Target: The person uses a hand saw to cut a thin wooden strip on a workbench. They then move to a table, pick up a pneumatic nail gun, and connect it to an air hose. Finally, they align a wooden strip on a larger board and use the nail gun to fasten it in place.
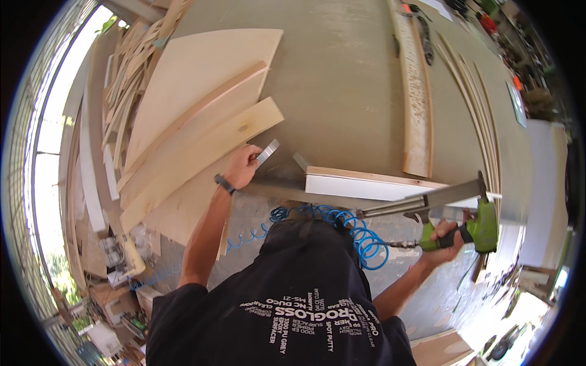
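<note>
My left hand is closed on a silver strip of nails, which sticks out past the fingers over the worktable. A dark band circles that wrist. My right hand grips a green air nail gun by its handle, at the table's near right edge. The gun's long grey magazine points left. A blue coiled air hose joins the handle end and loops across in front of my body. Another small silver strip lies on the table, touching or close to the end of a white-faced board.
Pale plywood sheets and a plank with a knot lie at the left of the worktable. A long wood-edged panel and thin strips lie to the right. Scrap wood is heaped at the far left.
</note>
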Demonstrator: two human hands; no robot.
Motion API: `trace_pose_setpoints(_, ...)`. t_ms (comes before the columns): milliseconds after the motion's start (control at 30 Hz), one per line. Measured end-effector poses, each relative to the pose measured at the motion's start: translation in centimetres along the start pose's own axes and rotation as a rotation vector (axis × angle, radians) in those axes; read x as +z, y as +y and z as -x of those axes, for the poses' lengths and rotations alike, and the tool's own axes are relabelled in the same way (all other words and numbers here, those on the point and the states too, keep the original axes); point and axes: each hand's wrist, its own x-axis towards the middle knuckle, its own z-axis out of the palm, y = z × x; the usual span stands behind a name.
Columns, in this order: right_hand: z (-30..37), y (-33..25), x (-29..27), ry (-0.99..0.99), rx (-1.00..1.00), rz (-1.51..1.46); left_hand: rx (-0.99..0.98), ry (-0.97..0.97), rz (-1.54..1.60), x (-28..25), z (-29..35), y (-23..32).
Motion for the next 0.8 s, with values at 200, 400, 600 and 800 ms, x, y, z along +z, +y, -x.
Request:
trace_pose_setpoints(200, -0.6, 2.2, 4.4, -0.086, 0.021, -0.027, 0.072, 0.024, 0.604, 3.0, -3.2, 13.2)
trace_pose_setpoints(400, -0.1, 3.8, 8.7, -0.021, 0.078, 0.022, 0.618, 0.095, 0.518, 11.7, -6.5, 24.8)
trace_pose_setpoints(600, 0.4, 3.8, 10.1, 0.071, 0.110, 0.049, 0.689, 0.143, 0.325, 15.2, -7.1, 27.0)
trace_pose_setpoints(800, 0.5, 4.8, 8.7, 0.087, 0.141, 0.033, 0.781, 0.127, 0.230, 16.2, -7.2, 26.0)
